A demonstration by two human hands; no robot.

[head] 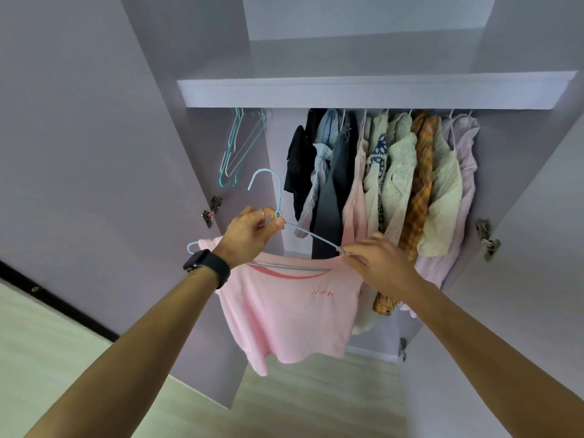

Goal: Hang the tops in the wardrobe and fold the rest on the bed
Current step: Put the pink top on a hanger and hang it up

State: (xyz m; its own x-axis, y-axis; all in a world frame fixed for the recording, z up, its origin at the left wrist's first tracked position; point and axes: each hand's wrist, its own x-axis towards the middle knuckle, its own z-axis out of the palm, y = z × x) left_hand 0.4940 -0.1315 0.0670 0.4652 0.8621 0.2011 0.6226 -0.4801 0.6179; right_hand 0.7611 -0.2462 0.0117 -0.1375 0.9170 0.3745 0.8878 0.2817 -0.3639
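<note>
Just pinching thin light-blue wire hanger point(316, 237) with left hand point(249, 232), right hand point(379, 260) fingers clamped on shoulder of pale pink cotton t-shirt point(284, 311).

I see one piece of writing: a short line of small red-pink capitals point(321, 293) on the chest of the pink top point(284, 324), toward its right side in my view. The first letter looks like a J and the last like an R; the ones between are too blurred for me to read with any certainty.
</note>
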